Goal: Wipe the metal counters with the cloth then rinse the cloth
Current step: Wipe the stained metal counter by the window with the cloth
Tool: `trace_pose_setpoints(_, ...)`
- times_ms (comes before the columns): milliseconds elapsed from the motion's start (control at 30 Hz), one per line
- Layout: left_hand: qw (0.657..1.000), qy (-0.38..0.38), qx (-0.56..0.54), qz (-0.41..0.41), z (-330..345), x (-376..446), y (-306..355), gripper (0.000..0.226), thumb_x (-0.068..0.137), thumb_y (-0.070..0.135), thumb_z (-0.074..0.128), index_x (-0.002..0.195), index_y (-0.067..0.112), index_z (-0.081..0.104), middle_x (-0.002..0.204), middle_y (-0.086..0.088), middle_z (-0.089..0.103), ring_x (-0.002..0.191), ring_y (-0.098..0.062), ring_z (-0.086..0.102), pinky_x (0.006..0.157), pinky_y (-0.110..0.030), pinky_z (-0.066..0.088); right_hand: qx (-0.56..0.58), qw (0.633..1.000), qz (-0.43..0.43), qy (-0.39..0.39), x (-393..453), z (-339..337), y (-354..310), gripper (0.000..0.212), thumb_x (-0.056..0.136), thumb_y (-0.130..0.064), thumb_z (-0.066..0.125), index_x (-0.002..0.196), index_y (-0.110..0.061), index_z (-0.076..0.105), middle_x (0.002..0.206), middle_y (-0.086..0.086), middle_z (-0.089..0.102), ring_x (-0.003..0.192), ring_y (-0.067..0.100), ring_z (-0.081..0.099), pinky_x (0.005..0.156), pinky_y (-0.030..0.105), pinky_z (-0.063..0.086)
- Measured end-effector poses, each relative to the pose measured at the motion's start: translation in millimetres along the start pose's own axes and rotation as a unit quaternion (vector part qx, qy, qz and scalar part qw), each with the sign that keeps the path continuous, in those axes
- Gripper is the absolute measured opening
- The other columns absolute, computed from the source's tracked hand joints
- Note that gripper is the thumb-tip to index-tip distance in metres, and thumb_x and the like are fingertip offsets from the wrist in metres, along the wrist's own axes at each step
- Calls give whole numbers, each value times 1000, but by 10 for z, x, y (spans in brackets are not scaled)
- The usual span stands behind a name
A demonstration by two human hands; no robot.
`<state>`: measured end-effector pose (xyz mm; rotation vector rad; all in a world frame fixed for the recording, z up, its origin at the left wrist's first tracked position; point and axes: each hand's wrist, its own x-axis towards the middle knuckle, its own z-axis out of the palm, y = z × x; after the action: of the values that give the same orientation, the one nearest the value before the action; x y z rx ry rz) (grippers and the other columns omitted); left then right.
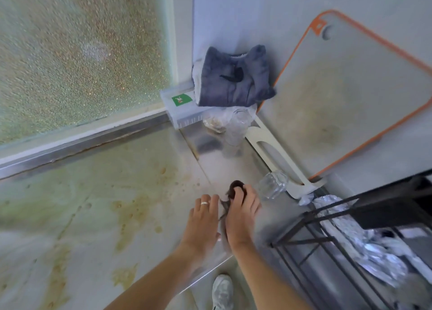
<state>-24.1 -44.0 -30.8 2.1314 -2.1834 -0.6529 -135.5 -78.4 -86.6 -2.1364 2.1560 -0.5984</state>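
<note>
While both hands [224, 214] pinch limp dark cloth [236, 189], stained steel counter [93, 204] beneath.

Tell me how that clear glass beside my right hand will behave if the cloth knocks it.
The clear glass appears to lie on its side on the metal counter, so it would probably roll. It looks thick-walled, likely heavy for its size, and breakable if it reaches the counter's edge.
</note>
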Motion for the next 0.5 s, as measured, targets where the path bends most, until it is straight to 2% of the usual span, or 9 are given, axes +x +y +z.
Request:
trace_pose_setpoints(100, 999, -12, 36, -9, -18, 225, 54, 102, 75, 43, 80, 150, 13, 16, 147, -8, 27, 135, -28, 32, 109, -36, 34, 31, 997, 67, -36, 308, 114, -105, 48, 86, -3, 64, 132, -7, 50, 144, 18, 47, 134, 33, 44, 115, 47, 40)
trace_pose_setpoints(200, 996, -9, 81, -29, -30, 480, 45, 100, 69, 46, 82, 143, 13, 24, 145, -8, 29, 134, -28, 34, 107, -38, 32, 55, 989, 134, -21, 618, 307, -152, 52, 85, 0, 71, 129, -8, 45, 141, 14, 51, 132, 31, 49, 116, 45, 42)
trace_pose_setpoints(333, 990, -34, 137, -31, -34, 714, 6, 113, 57, 56, 85, 140, 12, 23, 143, -10, 25, 131, -29, 31, 106, -42, 29, 17, 990, 140, 1, 844, 449, -152, 38, 95, -9, 54, 133, -6, 48, 142, 14, 51, 135, 32, 48, 123, 49, 29)
trace_pose_setpoints(433, 987, -40, 156, -27, -40, 814, -6, 117, 52, 59, 86, 138, 12, 22, 139, -10, 26, 127, -30, 31, 104, -43, 29, -1, 990, 138, -21, 1009, 543, -141, 49, 104, -23, 42, 148, -1, 42, 156, 18, 42, 148, 33, 36, 128, 49, 17)
trace_pose_setpoints(500, 987, -42, 153, -20, -49, 839, 1, 120, 51, 58, 87, 139, 13, 19, 139, -10, 25, 127, -30, 32, 105, -42, 28, -15, 994, 99, -35, 1143, 618, -101, 51, 106, -25, 34, 152, -3, 40, 159, 17, 39, 152, 34, 30, 129, 49, 15)
